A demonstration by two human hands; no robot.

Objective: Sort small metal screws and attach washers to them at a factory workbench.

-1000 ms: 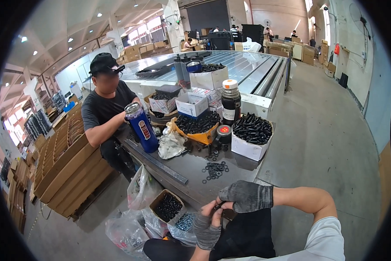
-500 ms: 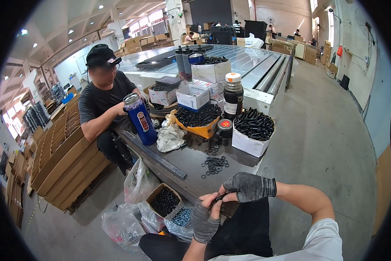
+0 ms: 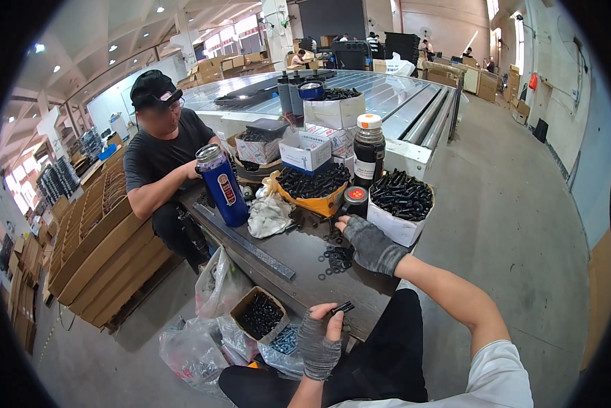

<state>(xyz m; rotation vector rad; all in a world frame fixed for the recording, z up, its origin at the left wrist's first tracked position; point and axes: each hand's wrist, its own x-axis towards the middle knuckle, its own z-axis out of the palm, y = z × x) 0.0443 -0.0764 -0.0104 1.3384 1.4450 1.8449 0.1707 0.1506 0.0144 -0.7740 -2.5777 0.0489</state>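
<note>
Hands: two, both in grey knit gloves, both the wearer's own.
Left hand: low at the near edge of the counter, fingers closed round one short black bolt that sticks out to the right between thumb and forefinger.
Right hand: reached out over the counter, palm down, fingers loosely spread and holding nothing I can make out; fingertips rest at a scatter of black washers.
Washers: a loose heap, too small and overlapped to count.
Open boxes of black parts on the counter: one white box of black bolts just right of the right hand, one orange tray of black bolts behind it, and at least three white cartons farther back whose contents are partly hidden.
Bottles: one dark bottle with an orange cap standing upright between the tray and the white box; one small round tin with a red lid in front of it.
Blue flask: one, tall, upright, at the left of the counter, held by the other person.
Other person: one, seated across the counter in a black shirt and cap; lower body cut off by the counter.
Rag: one crumpled grey cloth beside the flask.
Below the counter: one cardboard box of black parts amid several clear plastic bags; the number of bags is hard to tell.
Far background: more people, too small to count.
</note>
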